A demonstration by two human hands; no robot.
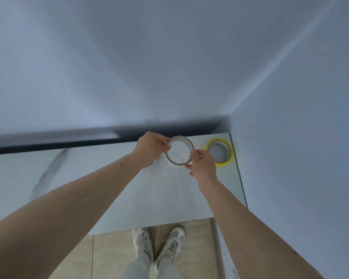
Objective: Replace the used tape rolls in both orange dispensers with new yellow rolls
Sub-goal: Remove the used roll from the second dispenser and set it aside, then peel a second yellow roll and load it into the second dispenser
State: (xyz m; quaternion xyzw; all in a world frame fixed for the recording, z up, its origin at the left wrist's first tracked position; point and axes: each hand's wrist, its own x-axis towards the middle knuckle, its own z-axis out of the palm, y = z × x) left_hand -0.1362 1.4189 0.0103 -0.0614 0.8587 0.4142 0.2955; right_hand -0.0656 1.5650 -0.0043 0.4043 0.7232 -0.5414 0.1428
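Both hands, left hand and right hand, pinch the spent tape ring above the worktop; likely discarding comes next, then fetching the yellow roll lying just beside.

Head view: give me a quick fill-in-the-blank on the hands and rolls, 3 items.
1. The used roll is held by ____ hands.
2. The yellow roll lies on the table to the ____ of the used roll.
3. The right hand touches the used roll, not the ____ roll.

Missing words: both; right; yellow
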